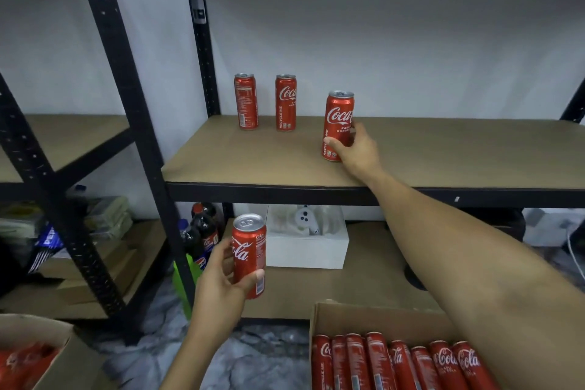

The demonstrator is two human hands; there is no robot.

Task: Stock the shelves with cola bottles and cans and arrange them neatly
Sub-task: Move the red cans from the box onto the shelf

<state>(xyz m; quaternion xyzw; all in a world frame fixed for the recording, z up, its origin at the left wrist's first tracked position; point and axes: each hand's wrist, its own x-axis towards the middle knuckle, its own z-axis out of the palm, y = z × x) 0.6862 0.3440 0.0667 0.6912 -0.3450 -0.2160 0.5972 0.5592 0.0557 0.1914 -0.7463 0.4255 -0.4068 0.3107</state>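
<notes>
On the upper shelf (253, 165), the first can (245, 101) and second can (285, 102) stand side by side at the back left. The third can (338, 125) is to their right, nearer the front edge, gripped by the right hand (354, 152). Below that edge the left hand (221, 275) holds a fourth can (249, 255) upright, with bottles (202, 231) to its left, a box (307, 250) behind it, and a carton (319, 313) of lying cans (380, 361) at the near right.

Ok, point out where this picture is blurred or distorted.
Head view: wide-angle distortion leans the black shelf upright; the boxed cola cans at the bottom edge are soft; the cola can gripped by the right hand reads sharply; lighting is dim.
</notes>
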